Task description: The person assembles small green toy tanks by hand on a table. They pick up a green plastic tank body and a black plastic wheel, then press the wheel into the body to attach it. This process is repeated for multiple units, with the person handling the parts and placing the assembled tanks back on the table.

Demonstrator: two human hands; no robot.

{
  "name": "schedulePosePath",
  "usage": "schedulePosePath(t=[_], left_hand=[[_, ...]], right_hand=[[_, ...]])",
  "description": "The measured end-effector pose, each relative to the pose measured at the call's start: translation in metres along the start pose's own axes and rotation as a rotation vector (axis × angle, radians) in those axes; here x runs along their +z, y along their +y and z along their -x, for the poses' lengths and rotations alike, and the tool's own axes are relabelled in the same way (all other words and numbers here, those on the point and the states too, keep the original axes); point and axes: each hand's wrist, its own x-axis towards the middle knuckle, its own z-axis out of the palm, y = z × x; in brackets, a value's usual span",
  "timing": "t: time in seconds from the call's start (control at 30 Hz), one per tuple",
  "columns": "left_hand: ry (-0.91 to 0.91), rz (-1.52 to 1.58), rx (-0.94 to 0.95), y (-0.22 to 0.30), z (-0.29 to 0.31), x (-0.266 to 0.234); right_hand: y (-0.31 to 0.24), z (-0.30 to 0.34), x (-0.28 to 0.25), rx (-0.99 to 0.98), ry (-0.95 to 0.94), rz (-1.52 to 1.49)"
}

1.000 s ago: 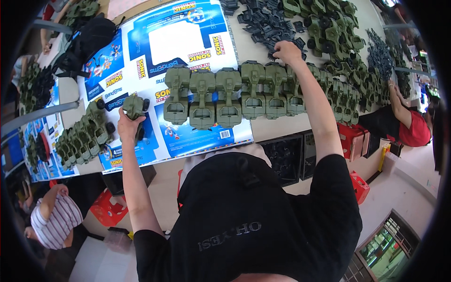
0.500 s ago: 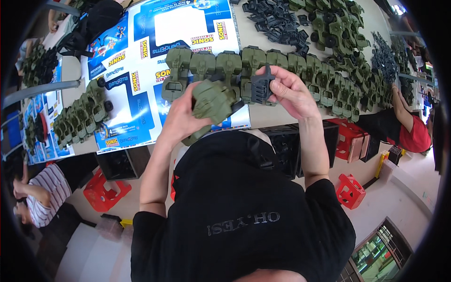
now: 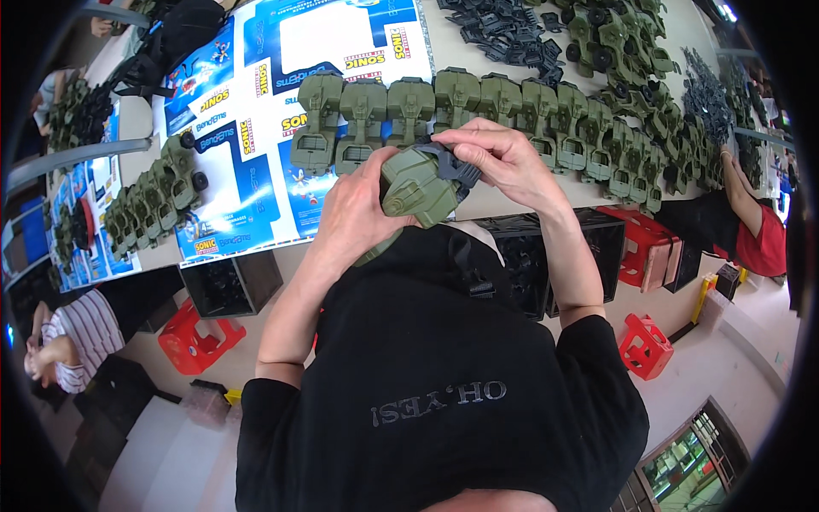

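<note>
In front of my chest, my left hand (image 3: 351, 209) is closed around an olive-green plastic toy vehicle body (image 3: 418, 189). My right hand (image 3: 510, 164) pinches a dark grey slotted plastic part (image 3: 461, 169) against the right end of that body. The two pieces touch; whether they are joined cannot be made out. Just beyond my hands, a row of similar green vehicle bodies (image 3: 457, 92) stands side by side along the table. Part of the held body is covered by my left fingers.
A heap of dark grey parts (image 3: 512, 38) lies at the table's back, with more green vehicles (image 3: 597, 51) to its right. Blue and white printed sheets (image 3: 256, 154) cover the left. Dark crates (image 3: 519, 260) and red stools (image 3: 194, 337) stand below. Co-workers (image 3: 755, 235) sit at both sides.
My right hand has brought the dark grey part leftward and down onto the green body. My left hand has shifted slightly right, with the body turned in it.
</note>
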Motion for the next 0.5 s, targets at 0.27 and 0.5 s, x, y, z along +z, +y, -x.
schedulePosePath(t=[0.27,0.5], left_hand=[[-0.011,-0.152,-0.075,0.002,0.003,-0.005],[-0.285,0.183,-0.140,0.002,0.001,-0.038]], right_hand=[[-0.016,-0.001,-0.004,0.023,-0.005,0.150],[-0.006,-0.004,-0.018,-0.163,-0.188,-0.318]])
